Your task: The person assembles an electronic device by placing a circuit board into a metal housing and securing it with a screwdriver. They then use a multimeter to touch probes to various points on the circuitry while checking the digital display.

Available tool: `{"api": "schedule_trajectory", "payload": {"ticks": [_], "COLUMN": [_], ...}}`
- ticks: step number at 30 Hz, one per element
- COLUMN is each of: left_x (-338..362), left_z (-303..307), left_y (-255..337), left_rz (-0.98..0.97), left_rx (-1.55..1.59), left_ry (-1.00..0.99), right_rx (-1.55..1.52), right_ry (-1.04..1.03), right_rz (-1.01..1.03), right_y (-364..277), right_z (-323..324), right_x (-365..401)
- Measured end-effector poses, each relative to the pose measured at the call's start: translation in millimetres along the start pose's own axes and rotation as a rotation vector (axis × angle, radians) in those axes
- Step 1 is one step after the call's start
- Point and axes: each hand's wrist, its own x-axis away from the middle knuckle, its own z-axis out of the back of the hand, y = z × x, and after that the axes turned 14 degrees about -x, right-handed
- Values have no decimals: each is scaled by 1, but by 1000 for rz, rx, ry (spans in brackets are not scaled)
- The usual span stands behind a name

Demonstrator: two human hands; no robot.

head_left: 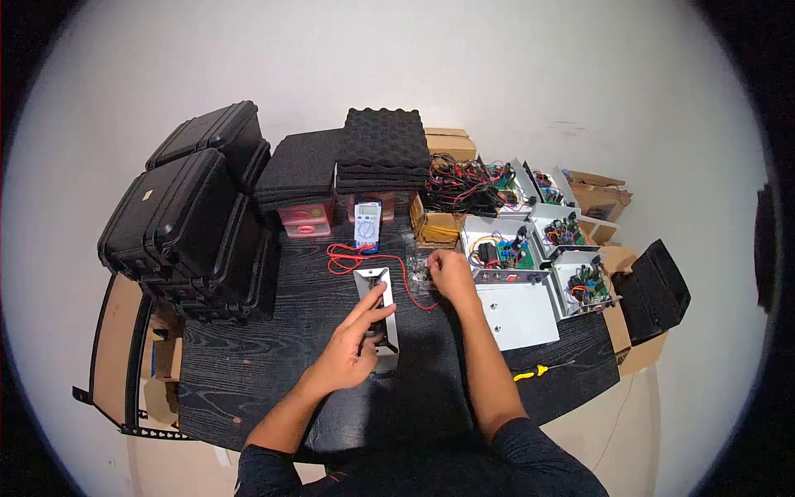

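My left hand point(352, 348) reaches over a narrow white metal housing point(392, 325), its fingers stretched out and apart above the dark inside. My right hand point(450, 275) is closed in a pinch over a clear pouch of small parts point(420, 277); what its fingertips hold cannot be made out. Just behind the housing, a white and blue multimeter point(368, 222) leans against a pink drawer box. Its red test lead point(405, 277) curls over the table and runs between my two hands.
Black hard cases point(170, 219) are stacked at left. Black foam sheets point(381, 145) lie on the drawer boxes. Open white housings with circuit boards point(501, 248) and a white panel point(517, 315) stand at right. Bundled cables point(464, 186) sit behind, and a yellow-handled tool point(532, 373) lies near the right edge.
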Motion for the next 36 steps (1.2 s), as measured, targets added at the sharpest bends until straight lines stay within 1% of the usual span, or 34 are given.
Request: {"api": "schedule_trajectory", "payload": {"ticks": [3, 6, 7, 9, 10, 12, 15, 16, 19, 22, 25, 28, 31, 32, 34, 36], "left_x": [2, 2, 2, 3, 3, 2, 2, 2, 2, 3, 2, 3, 2, 2, 2, 2], "left_z": [1, 2, 2, 4, 4, 5, 6, 6, 5, 3, 7, 3, 5, 5, 5, 5], "left_y": [3, 2, 1, 6, 7, 7, 10, 11, 12, 7, 6, 11, 12, 13, 16, 14], "left_rz": [19, -6, -23, 21, 41, 15, 16, 22, 31, 2, -38, 31, 18, 28, 48, 50], "left_rx": [10, -11, -26, 19, 43, -4, 4, 18, 18, 2, -66, 42, 0, 21, 68, 76], "left_ry": [-21, -25, -26, -37, -40, -39, -41, -45, -46, -38, -78, -44, -51, -48, -43, -51], "right_rx": [-47, -349, -490, -768, -818, -915, -1010, -1035, -1036, -1120, -1062, -1093, -1077, -1026, -919, -672], "right_ry": [-12, -159, -228, -363, -394, -455, -390, -391, -342, -341, -374, -368, -276, -203, -55, 51], "right_rz": [-5, -56, -87, -144, -145, -152, -84, -117, -96, -187, -190, -178, -142, -168, -221, -235], "right_y": [-7, -69, -68, -63, -59, -50, -54, -55, -58, -62, -57, -52, -44, -39, -32, -35], "right_z": [0, 19, 15, 7, 4, 0, -11, -12, -14, -13, -13, -16, -18, -21, -22, -15], "right_x": [4, 26, 35, 64, 77, 103, 130, 133, 138, 137, 137, 137, 129, 121, 97, 68]}}
